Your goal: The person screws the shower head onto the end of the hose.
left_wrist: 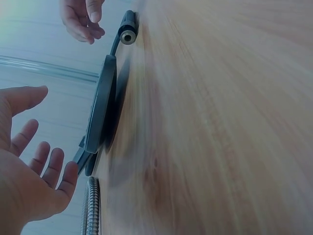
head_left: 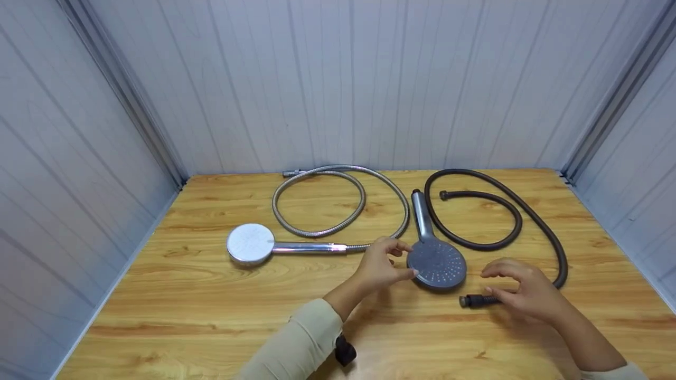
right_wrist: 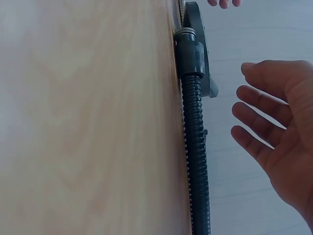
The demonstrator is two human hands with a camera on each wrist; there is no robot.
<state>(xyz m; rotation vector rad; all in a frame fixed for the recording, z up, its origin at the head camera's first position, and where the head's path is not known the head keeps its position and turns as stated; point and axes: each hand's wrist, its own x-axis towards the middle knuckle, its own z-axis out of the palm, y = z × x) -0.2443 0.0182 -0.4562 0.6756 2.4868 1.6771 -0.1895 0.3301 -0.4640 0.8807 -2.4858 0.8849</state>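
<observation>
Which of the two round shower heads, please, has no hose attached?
The dark grey shower head beside the left hand; the shiny chrome shower head joins a silver metal hose.

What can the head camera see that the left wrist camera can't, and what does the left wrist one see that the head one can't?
Only the head view shows the shiny shower head and the dotted face of the dark shower head.

Only the left wrist view shows the palm of the left hand and the dark hose's end fitting with its round tip facing the camera.

Both show the right hand, the wooden tabletop and some of the silver hose.
</observation>
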